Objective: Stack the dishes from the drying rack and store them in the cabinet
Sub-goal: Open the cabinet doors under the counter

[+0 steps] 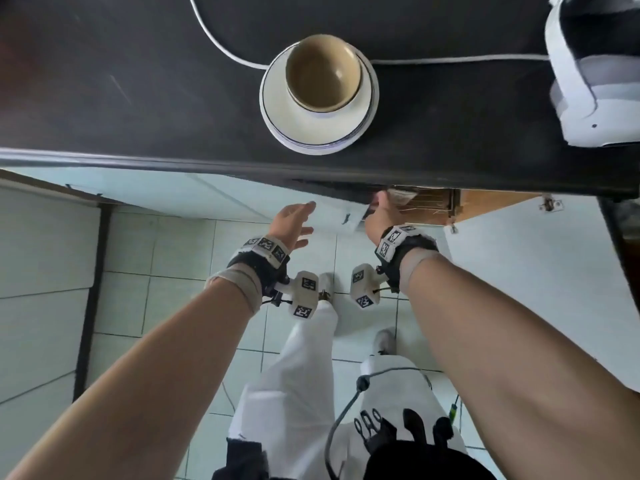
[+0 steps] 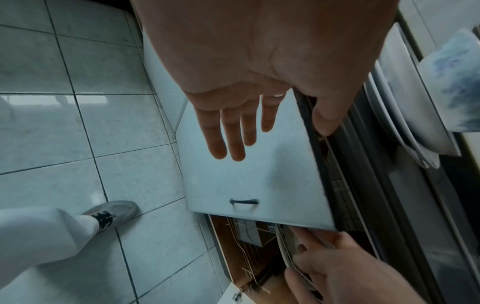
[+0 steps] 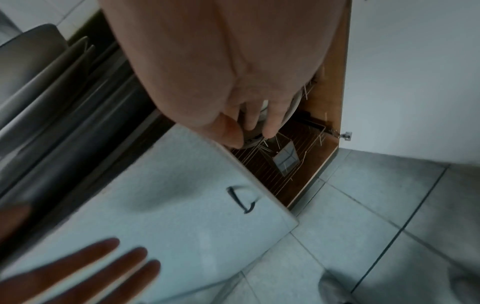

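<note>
Below the counter edge, at about 12 o'clock from the person's feet, the cabinet point(image 1: 433, 206) stands open on its right side, with a wire rack point(image 3: 280, 164) inside. The left hand point(image 1: 294, 225) hovers with fingers spread and relaxed over the left door point(image 2: 249, 176), holding nothing; whether it touches the panel I cannot tell. At 1 o'clock the right hand point(image 1: 379, 216) reaches into the opening, fingers curled round the rim of a dish point(image 3: 262, 127) that it is setting on, or lifting off, the wire rack; I cannot tell which. So one piece seems to be going into storage now. Farther off, at 12 o'clock on the dark counter point(image 1: 138, 98), a beige bowl point(image 1: 322, 72) sits stacked on white plates point(image 1: 318, 133). That stack is built but not yet stored, so I judge the task partly done. No drying rack is in view.
</note>
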The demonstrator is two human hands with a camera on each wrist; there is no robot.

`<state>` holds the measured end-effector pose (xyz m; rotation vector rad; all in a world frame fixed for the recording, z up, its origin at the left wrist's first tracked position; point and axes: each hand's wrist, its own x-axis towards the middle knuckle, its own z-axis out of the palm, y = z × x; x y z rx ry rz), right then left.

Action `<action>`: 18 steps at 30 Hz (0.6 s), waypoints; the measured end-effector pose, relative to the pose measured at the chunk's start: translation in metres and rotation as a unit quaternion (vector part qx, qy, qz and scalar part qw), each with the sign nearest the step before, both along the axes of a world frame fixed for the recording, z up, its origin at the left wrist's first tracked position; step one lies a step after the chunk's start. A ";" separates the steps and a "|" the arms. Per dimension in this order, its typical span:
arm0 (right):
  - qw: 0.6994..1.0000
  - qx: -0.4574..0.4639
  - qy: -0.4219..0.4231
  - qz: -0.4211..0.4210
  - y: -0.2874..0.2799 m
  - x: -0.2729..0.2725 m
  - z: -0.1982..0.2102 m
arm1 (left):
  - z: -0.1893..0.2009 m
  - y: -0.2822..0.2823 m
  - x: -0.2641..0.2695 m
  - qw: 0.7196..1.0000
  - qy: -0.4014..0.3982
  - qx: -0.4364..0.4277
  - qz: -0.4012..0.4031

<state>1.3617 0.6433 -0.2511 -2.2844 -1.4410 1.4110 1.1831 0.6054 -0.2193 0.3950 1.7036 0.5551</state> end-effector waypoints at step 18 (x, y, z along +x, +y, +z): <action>0.975 -0.082 0.092 0.183 -0.138 -0.038 -0.006 | -0.005 -0.174 -0.057 0.966 0.257 0.020 0.008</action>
